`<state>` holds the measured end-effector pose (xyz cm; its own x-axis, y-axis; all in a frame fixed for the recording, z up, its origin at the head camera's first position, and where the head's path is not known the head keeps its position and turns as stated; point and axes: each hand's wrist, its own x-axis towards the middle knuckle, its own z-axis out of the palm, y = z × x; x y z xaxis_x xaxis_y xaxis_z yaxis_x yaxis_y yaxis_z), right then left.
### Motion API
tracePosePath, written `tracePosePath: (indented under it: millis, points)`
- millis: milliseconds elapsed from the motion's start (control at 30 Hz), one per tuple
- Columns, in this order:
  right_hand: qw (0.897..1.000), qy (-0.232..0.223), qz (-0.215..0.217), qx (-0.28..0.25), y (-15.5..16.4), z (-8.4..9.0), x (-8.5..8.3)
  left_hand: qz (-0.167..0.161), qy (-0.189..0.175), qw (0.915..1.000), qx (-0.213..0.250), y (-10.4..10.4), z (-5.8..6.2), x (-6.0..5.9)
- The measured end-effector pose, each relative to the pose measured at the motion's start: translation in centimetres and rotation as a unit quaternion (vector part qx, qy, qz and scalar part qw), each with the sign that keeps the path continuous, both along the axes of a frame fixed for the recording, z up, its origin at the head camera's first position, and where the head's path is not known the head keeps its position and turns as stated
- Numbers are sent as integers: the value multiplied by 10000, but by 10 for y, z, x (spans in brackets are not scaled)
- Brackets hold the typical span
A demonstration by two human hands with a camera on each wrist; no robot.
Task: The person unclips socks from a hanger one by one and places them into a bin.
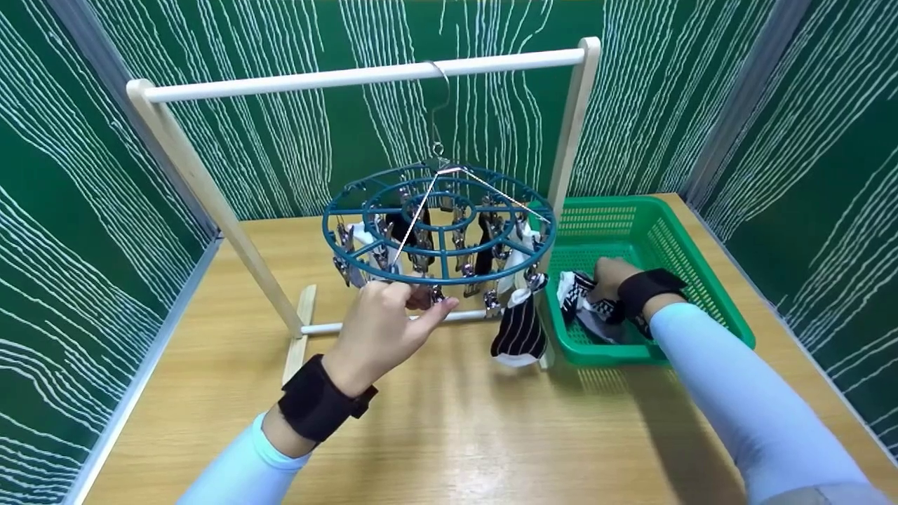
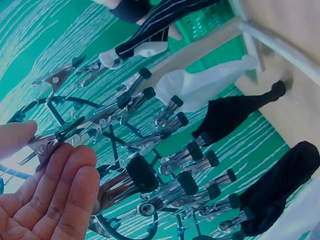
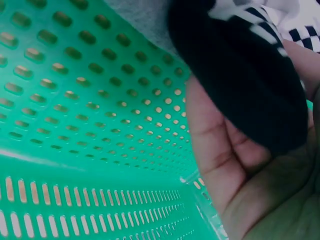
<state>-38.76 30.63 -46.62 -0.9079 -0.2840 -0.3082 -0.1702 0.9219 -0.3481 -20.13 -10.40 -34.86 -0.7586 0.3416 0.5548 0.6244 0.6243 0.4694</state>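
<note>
My left hand (image 1: 384,330) pinches a metal clip (image 2: 46,146) at the near edge of the round blue-green clip hanger (image 1: 443,278). No cloth shows in that clip. Inside the green basket (image 1: 631,356), my right hand (image 1: 612,279) grips a black sock (image 3: 245,85) with a black-and-white checkered part. Thumb and fingers lie on either side of the cloth in the right wrist view. A black sock with white stripes (image 1: 519,337) hangs from the hanger's right side. White (image 2: 192,90) and black socks (image 2: 227,114) hang from other clips.
The hanger's hook (image 1: 446,88) hangs over the white bar (image 1: 302,84) of a wooden stand (image 1: 203,189). More socks, one grey (image 1: 596,326), lie in the basket. Green walls (image 1: 266,140) with white lines surround the wooden table (image 1: 435,428).
</note>
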Motion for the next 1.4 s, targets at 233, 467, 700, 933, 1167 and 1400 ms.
tracePosePath:
  millis: [233,467,700,933,1167,1400]
  points:
    - [9997,180,174,39,1,3,4,-10,7,10000,-9,0,1,-1]
    - [9983,534,148,-168,8,18,5,-7,110,9999,43,-1,-1,-2]
    - [9930,831,-27,-834,11,48,14,8,246,9997,24,-2,-3,-3]
    - [9774,1424,-219,-1547,9,80,36,-5,170,9998,52,-4,-3,-5]
    - [9377,2333,-145,-2571,-3,102,58,26,83,10000,31,-6,-3,-6]
    - [9066,3379,73,-2525,-22,126,88,93,-3,9999,61,-7,-4,-6]
